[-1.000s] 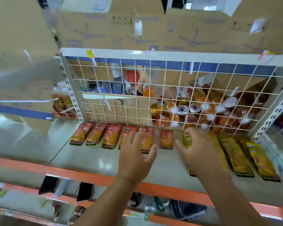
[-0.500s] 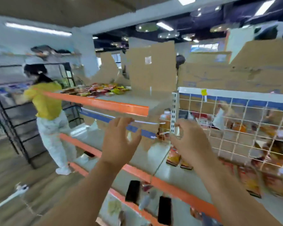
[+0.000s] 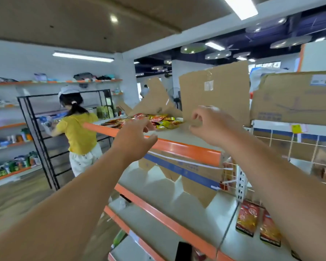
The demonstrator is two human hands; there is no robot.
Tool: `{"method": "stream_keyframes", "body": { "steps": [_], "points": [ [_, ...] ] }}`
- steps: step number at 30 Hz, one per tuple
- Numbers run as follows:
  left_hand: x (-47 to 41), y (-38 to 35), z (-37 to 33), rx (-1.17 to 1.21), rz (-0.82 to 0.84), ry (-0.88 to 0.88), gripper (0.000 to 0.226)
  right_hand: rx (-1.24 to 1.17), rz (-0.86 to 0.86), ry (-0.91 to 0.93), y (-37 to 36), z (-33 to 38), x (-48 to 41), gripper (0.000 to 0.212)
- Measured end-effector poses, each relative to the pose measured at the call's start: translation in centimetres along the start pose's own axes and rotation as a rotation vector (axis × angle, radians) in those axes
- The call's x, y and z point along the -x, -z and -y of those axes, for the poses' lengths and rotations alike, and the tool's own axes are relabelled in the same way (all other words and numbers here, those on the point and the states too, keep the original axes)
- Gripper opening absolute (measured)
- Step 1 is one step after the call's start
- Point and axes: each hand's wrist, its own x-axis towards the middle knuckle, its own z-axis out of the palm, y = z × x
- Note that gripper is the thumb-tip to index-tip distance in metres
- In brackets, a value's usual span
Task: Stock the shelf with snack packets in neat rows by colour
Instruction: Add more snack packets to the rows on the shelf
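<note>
Head view: a shop aisle seen along an orange-edged shelving unit (image 3: 164,221) that runs from 6 o'clock up to the centre.
Bystander: a person in a yellow shirt (image 3: 77,132) stands at 9 o'clock, facing another rack, well apart from the hands.
Cardboard sheet (image 3: 215,91): upright at 1 o'clock, behind the top shelf.
Top shelf (image 3: 177,146): its orange lip crosses the centre, just below both hands.
Snack packet heap (image 3: 158,120): red and yellow packets jumbled together at 12 o'clock on the top shelf, unsorted, just beyond the left fingertips.
Left hand (image 3: 134,138): released, fingers spread and reaching toward the heap, holding nothing.
Right hand (image 3: 211,125): fingers loosely curled in front of the cardboard's lower edge, nothing visible between them.
Red packets (image 3: 247,218): two lie flat side by side at 5 o'clock on a lower shelf, already in a row.
Step, as judged: fetching more packets from the heap.
Risk: a blind grab into mixed colours could lift red and yellow together and spoil the rows.
Risk: raking the slippery heap toward the lip could spill packets over the edge.
Risk: the right knuckles could knock the cardboard over.
</note>
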Motion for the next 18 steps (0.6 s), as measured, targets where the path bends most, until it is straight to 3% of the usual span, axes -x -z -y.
{"method": "stream_keyframes", "body": {
  "steps": [4,10,18],
  "points": [
    [-5.3,-1.2,1.1,-0.046,0.094,0.035,0.010,0.044,0.060,0.006,-1.0,-0.9,-6.6,0.023],
    [-11.9,-3.5,2.6,-0.120,0.244,0.066,0.012,0.076,0.144,0.034,-2.2,-1.7,-14.2,0.012],
    [-17.6,-6.4,6.5,-0.165,0.337,0.063,0.023,0.207,0.402,0.107,-5.5,-1.6,-20.5,0.029]
  ]
}}
